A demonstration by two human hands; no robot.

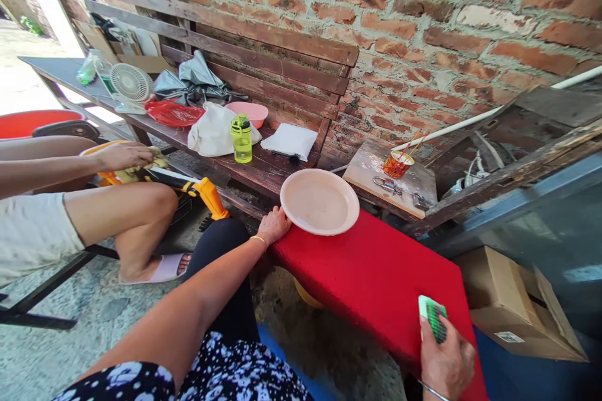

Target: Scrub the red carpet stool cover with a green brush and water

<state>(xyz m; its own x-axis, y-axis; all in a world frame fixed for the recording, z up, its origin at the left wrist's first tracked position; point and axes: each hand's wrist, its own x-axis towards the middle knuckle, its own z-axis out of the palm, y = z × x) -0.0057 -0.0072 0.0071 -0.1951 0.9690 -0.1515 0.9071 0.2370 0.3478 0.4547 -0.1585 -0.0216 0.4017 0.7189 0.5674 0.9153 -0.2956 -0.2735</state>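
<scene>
My left hand (274, 226) curls at the left edge of a red-covered bench (376, 282). Its fingertips come up against the side of a pale round basin (320, 202); whether they touch the rim is hard to tell. Shallow cloudy liquid appears to lie in the basin, which stands at the bench's far end. At the near end, my right hand (446, 354) grips a small green scrubbing brush (433, 318) over the red cloth. The dark bristles show, tilted up and facing right.
Left of me, a seated person's hand (125, 155) holds a cloth against a yellow-handled tool (211, 197). A wooden bench (263, 174) carries a green bottle (241, 139) and a fan (132, 83). Padlocks (388, 185) and a paper cup (398, 164) stand right; a cardboard box (512, 301) sits below.
</scene>
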